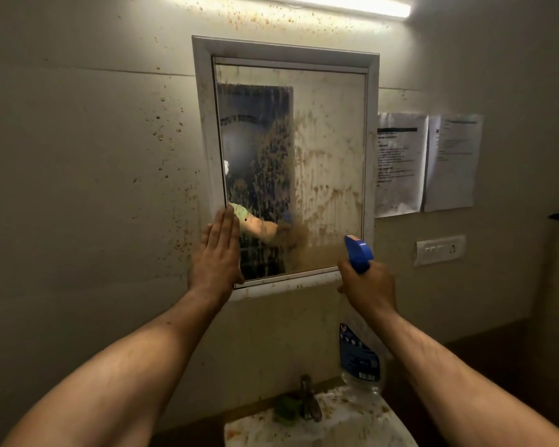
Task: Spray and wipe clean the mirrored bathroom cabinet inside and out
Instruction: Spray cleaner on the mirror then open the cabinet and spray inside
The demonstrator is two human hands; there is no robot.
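Head camera shows the mirrored cabinet [329,140] at centre frame, glass streaked brown. The left hand [218,253] lies flat, fingers straight together, against its lower-left edge; the right hand [367,287] grips a spray bottle [359,253] at lower right.

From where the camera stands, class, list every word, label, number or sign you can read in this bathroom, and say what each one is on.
No text here can be read as it stands.
The left sheet on the wall: printed lines, too blurred to read.
The right sheet beside it: printed lines, too blurred to read.
The blue label on the spray bottle: print too small and blurred to read.
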